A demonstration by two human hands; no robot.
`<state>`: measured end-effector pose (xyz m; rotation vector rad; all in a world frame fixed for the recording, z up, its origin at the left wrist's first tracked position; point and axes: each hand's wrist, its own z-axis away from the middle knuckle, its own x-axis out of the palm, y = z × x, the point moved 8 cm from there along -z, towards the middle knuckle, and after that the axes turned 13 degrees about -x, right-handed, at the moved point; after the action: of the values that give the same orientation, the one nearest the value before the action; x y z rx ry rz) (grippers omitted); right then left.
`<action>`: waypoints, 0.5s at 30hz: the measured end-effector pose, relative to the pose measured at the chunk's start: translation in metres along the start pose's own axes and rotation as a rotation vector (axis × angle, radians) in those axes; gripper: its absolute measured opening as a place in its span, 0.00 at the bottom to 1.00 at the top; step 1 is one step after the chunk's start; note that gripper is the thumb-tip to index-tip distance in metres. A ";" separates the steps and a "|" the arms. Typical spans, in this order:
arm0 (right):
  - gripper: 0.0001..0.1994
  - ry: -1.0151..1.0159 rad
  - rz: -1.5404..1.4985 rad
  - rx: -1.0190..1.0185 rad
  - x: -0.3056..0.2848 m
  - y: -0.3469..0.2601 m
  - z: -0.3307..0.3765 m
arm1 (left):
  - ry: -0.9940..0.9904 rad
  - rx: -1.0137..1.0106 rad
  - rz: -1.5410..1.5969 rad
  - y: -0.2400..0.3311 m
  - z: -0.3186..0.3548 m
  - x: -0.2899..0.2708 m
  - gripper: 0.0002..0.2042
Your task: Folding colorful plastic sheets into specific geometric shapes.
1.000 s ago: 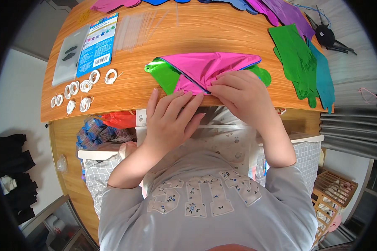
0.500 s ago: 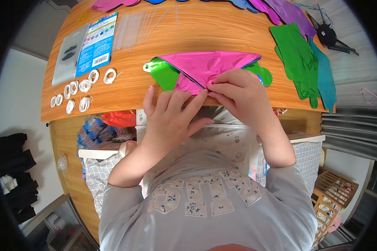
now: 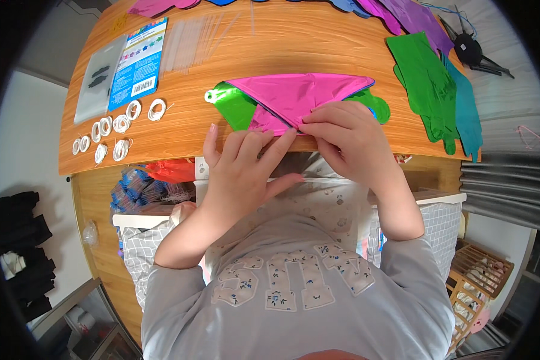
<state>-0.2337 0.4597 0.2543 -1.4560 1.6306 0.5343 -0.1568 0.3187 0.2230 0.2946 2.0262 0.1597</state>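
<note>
Along the pink foil (image 3: 294,95), left fingers (image 3: 278,150) spread wider than before; right fingers (image 3: 326,131) touch it, grip unclear

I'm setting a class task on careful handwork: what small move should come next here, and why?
Perhaps smooth the pink foil beside its near edge: it looks creased, and fingertips of the right hand and left hand are at that edge.
</note>
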 end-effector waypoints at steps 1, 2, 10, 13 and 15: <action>0.15 0.000 0.000 0.000 0.000 0.000 0.000 | -0.007 -0.001 0.004 0.000 0.000 0.000 0.31; 0.15 -0.001 0.001 -0.005 0.000 0.000 0.000 | -0.008 -0.001 0.004 0.000 0.000 0.000 0.31; 0.12 0.006 0.048 -0.046 0.000 -0.007 -0.003 | -0.047 -0.018 0.037 0.000 -0.006 -0.013 0.27; 0.10 0.012 0.057 -0.052 0.000 -0.009 -0.004 | -0.131 0.016 0.109 -0.009 -0.016 -0.015 0.23; 0.10 0.018 0.071 -0.052 0.001 -0.009 -0.002 | -0.201 -0.041 0.195 -0.020 -0.030 -0.017 0.22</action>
<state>-0.2259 0.4555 0.2569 -1.4484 1.6995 0.6093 -0.1788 0.2955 0.2460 0.4648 1.7914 0.2813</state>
